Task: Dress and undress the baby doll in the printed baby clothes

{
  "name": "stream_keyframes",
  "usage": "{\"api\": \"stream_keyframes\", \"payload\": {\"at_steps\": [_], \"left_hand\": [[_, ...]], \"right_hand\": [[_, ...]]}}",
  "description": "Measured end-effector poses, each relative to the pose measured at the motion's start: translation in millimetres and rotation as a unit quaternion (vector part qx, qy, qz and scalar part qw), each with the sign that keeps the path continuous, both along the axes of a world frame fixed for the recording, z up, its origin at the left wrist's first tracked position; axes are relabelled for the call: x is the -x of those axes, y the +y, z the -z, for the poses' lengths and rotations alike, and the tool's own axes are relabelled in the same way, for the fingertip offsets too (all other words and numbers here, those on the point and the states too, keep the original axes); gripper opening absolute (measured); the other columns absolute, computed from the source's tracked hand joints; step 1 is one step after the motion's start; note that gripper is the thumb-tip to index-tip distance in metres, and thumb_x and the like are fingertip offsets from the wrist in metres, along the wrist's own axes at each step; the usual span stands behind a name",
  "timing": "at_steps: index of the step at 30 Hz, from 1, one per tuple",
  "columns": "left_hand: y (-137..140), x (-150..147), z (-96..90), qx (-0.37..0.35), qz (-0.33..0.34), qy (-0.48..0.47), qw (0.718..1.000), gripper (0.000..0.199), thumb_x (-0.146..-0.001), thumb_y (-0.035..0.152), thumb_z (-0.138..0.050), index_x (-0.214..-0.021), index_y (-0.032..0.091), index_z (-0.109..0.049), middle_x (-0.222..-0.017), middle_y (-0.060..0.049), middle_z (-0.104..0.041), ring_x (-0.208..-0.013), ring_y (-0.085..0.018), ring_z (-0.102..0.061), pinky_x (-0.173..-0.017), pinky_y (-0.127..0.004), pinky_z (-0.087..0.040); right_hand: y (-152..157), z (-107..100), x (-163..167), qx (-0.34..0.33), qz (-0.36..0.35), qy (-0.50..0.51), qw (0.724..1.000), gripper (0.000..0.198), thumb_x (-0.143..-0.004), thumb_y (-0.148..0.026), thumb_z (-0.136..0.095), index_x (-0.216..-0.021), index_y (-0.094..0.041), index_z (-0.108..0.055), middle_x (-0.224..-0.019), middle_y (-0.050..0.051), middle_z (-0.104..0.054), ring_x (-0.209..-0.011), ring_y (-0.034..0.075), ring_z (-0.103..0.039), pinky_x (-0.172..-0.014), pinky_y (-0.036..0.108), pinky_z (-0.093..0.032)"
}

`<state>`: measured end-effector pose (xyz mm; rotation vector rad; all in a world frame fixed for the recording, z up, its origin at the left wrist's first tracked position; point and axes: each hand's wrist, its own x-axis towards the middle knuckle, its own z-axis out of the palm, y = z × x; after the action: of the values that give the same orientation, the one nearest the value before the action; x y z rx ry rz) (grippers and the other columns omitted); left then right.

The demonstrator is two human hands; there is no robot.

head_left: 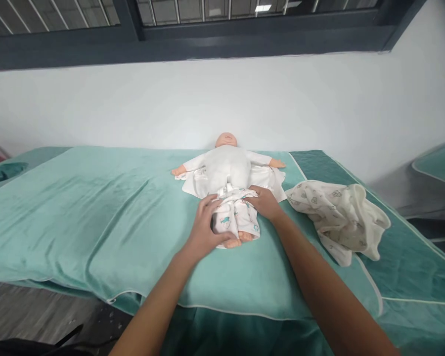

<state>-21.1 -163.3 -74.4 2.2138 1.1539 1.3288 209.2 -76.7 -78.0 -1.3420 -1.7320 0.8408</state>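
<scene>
A baby doll [228,165] in a white top lies on its back, arms spread, head by the wall. White baby pants [235,217] with small coloured prints cover its legs, bunched near the hips; the bare feet [237,241] stick out below the hems. My left hand [204,230] curves around the pants' left side, fingertips at the bunched waist and thumb low by a foot. On the opposite side my right hand [265,200] pinches the waistband cloth. Beneath the doll's body spreads a white printed garment [196,184].
A crumpled white printed cloth [343,217] lies to the right. The bed carries a light green cover [77,212] with darker green bedding [411,257] at the right. Behind it rise a white wall [133,104] and a dark-framed barred window [207,44].
</scene>
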Motion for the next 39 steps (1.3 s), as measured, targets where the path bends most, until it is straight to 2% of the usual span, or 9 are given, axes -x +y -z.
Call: {"api": "stream_keyframes", "payload": {"at_steps": [3, 6, 13, 21, 25, 27, 30, 34, 39], "left_hand": [[-15.8, -10.1, 1.7, -0.049, 0.018, 0.087, 0.995, 0.098, -0.061, 0.064, -0.080, -0.141, 0.027, -0.037, -0.153, -0.018, -0.028, -0.148, -0.038, -0.023, -0.118, -0.059, -0.027], [-25.0, -18.9, 1.7, -0.090, -0.011, 0.163, 0.983, 0.083, -0.070, 0.059, -0.077, -0.138, 0.025, -0.042, -0.153, -0.018, -0.032, -0.151, -0.041, -0.013, -0.118, -0.065, -0.020], [-15.6, -18.9, 7.0, -0.121, -0.070, 0.158, 0.977, 0.079, -0.073, 0.062, -0.072, -0.135, 0.021, -0.045, -0.149, -0.021, -0.038, -0.147, -0.037, -0.028, -0.115, -0.055, -0.033], [-18.7, -15.4, 0.6, -0.019, -0.072, 0.155, 0.985, 0.092, -0.065, 0.057, -0.082, -0.139, 0.024, -0.040, -0.155, -0.020, -0.031, -0.144, -0.036, -0.034, -0.110, -0.052, -0.040], [-17.0, 0.8, -2.9, 0.031, -0.021, 0.160, 0.986, 0.110, -0.059, 0.055, -0.085, -0.148, 0.025, -0.028, -0.159, -0.021, -0.022, -0.148, -0.036, -0.025, -0.113, -0.054, -0.034], [-15.4, 11.0, -5.7, 0.064, -0.008, 0.168, 0.984, 0.117, -0.057, 0.055, -0.087, -0.150, 0.026, -0.024, -0.160, -0.021, -0.020, -0.149, -0.036, -0.024, -0.113, -0.054, -0.034], [-15.5, 19.6, -11.0, 0.106, -0.023, 0.184, 0.977, 0.120, -0.056, 0.051, -0.088, -0.152, 0.029, -0.021, -0.155, -0.018, -0.033, -0.143, -0.037, -0.034, -0.109, -0.056, -0.037], [-21.9, 15.8, -17.2, 0.130, -0.035, 0.178, 0.975, 0.114, -0.059, 0.047, -0.087, -0.151, 0.026, -0.024, -0.147, -0.015, -0.045, -0.135, -0.035, -0.044, -0.105, -0.053, -0.040], [-39.3, 11.0, -30.7, 0.180, -0.021, 0.158, 0.971, 0.081, -0.072, 0.047, -0.076, -0.141, 0.025, -0.039, -0.137, -0.008, -0.059, -0.123, -0.032, -0.057, -0.102, -0.045, -0.043]], "right_hand": [[-0.9, 3.4, 2.7, -0.027, 0.022, -0.017, 0.999, 0.021, -0.075, -0.041, -0.060, -0.076, -0.020, -0.063, -0.075, 0.000, -0.066, -0.077, 0.019, -0.056, -0.070, 0.028, -0.040], [-6.2, 4.3, 7.0, -0.048, 0.044, -0.030, 0.997, 0.019, -0.078, -0.039, -0.054, -0.078, -0.021, -0.062, -0.077, 0.000, -0.067, -0.077, 0.019, -0.057, -0.071, 0.028, -0.040], [-38.6, -3.4, 10.0, -0.054, 0.045, -0.062, 0.996, 0.023, -0.084, -0.043, -0.052, -0.075, -0.022, -0.056, -0.073, 0.000, -0.064, -0.072, 0.018, -0.054, -0.065, 0.027, -0.036], [-92.5, -13.7, 5.5, -0.076, -0.046, -0.075, 0.993, 0.042, -0.089, -0.056, -0.051, -0.065, -0.021, -0.051, -0.065, -0.001, -0.054, -0.067, 0.017, -0.049, -0.065, 0.028, -0.037], [-107.1, -21.6, 0.3, -0.003, -0.089, -0.047, 0.995, 0.039, -0.084, -0.059, -0.060, -0.092, -0.020, -0.058, -0.087, 0.002, -0.065, -0.081, 0.021, -0.059, -0.072, 0.030, -0.044], [-111.0, -25.7, 0.0, 0.010, -0.106, -0.066, 0.992, 0.052, -0.077, -0.059, -0.069, -0.110, -0.020, -0.056, -0.108, 0.006, -0.067, -0.097, 0.025, -0.061, -0.081, 0.035, -0.046], [-115.5, -30.0, 6.3, -0.002, -0.094, -0.128, 0.987, 0.067, -0.070, -0.056, -0.077, -0.121, -0.020, -0.051, -0.121, 0.011, -0.064, -0.109, 0.031, -0.060, -0.088, 0.040, -0.046], [-122.4, -34.6, 18.4, -0.013, -0.053, -0.187, 0.981, 0.051, -0.078, -0.054, -0.069, -0.113, -0.021, -0.054, -0.113, 0.009, -0.068, -0.103, 0.029, -0.063, -0.083, 0.037, -0.046], [-132.5, -51.1, 18.4, 0.008, -0.031, -0.220, 0.975, 0.036, -0.079, -0.052, -0.068, -0.098, -0.022, -0.060, -0.096, 0.005, -0.072, -0.088, 0.025, -0.065, -0.072, 0.031, -0.043]]}}
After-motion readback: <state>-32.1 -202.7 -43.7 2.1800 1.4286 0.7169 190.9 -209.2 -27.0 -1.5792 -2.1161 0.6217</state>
